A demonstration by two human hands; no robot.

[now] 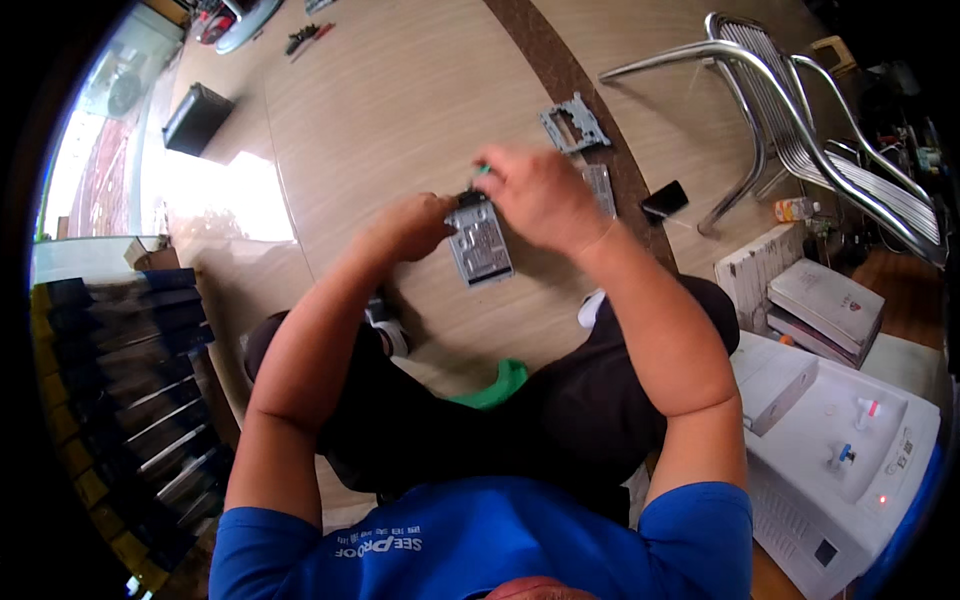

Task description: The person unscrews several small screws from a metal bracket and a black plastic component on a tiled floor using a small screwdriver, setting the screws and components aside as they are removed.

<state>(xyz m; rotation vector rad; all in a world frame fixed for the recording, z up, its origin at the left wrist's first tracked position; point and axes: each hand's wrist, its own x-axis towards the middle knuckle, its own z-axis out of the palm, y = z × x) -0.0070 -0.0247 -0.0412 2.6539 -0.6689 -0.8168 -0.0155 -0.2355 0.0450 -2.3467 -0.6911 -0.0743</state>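
Observation:
My left hand (412, 228) is closed at the upper left corner of a silver, flat, box-shaped metal device (481, 245), which looks like a computer drive. My right hand (537, 190) is bent over the device's far end, its fingers pinched round a small thing with a green part (484, 171). Motion blur and my fingers hide most of that thing, so its kind is unclear. Just right of my right hand, a second silver metal plate (599, 190) lies on the floor, partly covered. Beyond it sits a grey metal frame (575, 124) with a cut-out middle.
A black phone (664, 201) lies on the floor at right, near a metal chair (790, 120). A white water dispenser (830, 450) and books (826, 308) stand close on my right. Stacked boxes (130, 400) rise at left. Farther off are a black box (198, 120) and tools (306, 40).

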